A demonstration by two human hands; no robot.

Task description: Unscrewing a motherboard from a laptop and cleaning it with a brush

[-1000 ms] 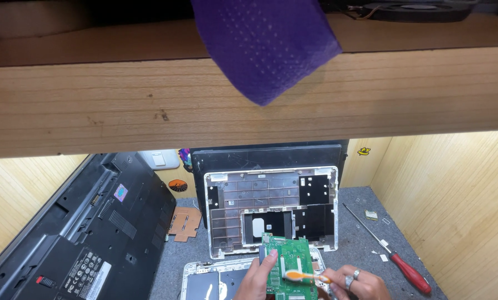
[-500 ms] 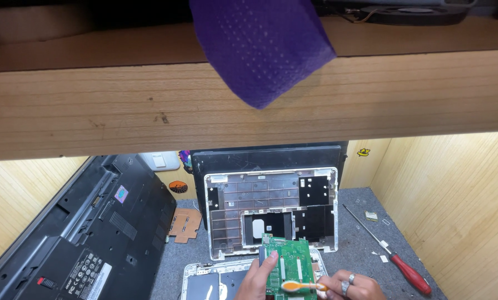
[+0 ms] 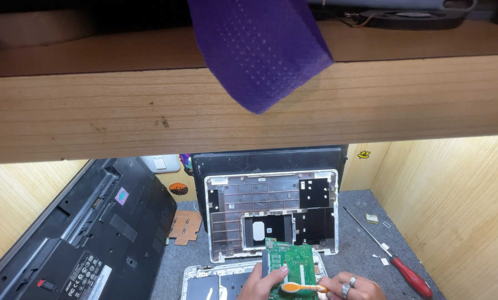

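At the bottom edge of the head view my left hand (image 3: 263, 283) holds a green circuit board (image 3: 296, 264) by its lower left side. My right hand (image 3: 351, 288), with a ring on one finger, grips a small brush with an orange head (image 3: 300, 288) and presses it against the board's lower part. Behind the board stands an opened white laptop shell (image 3: 271, 214), leaning against a dark panel (image 3: 268, 160). A second white case part (image 3: 210, 280) lies flat under my hands.
A black laptop base (image 3: 88, 233) leans at the left. A red-handled screwdriver (image 3: 396, 258) lies on the grey mat at the right with small parts nearby. A brown cut-out sheet (image 3: 185, 226) lies near the middle. A wooden shelf edge (image 3: 93, 116) with a purple cloth (image 3: 257, 50) hangs overhead.
The view has shifted slightly. My right hand has slid the orange brush a little along the green board; my left hand keeps the board in the same place.
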